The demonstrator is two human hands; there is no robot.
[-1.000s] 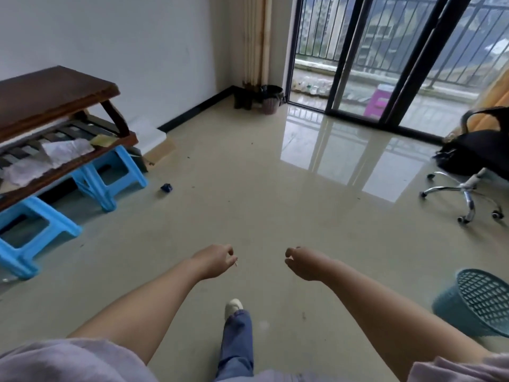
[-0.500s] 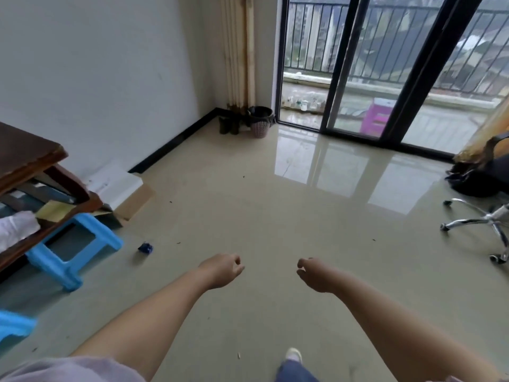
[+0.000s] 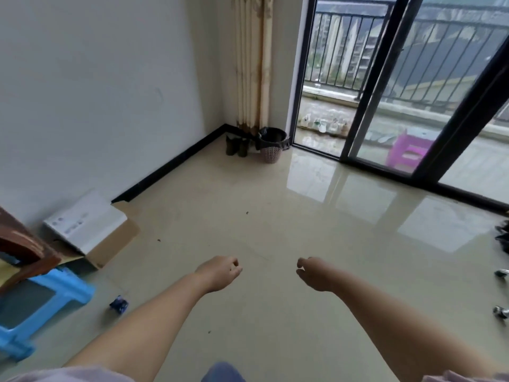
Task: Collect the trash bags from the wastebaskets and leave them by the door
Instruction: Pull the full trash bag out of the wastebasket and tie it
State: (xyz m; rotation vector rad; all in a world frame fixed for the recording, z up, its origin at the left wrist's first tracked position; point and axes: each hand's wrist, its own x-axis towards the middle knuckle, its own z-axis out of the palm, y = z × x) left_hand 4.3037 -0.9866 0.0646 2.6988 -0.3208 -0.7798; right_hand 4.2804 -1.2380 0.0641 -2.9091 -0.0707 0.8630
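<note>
A sparsely furnished apartment room, high up: glossy beige tiled floor [image 3: 275,244], plain white wall [image 3: 96,92], sliding glass balcony doors [image 3: 385,92] facing railing [image 3: 413,37] and tower blocks, drawn curtain [image 3: 252,62], lined wastebasket [image 3: 272,144] in the corner, blue plastic stool [image 3: 41,307].

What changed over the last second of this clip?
The person walked toward the corner wastebasket, which now looks nearer; the teal basket and office chair left view, and the blue stool slid to the left edge. Left hand and right hand stayed loosely curled, holding nothing.

Pink wastebasket [image 3: 272,153], black bag [image 3: 271,135]
</note>
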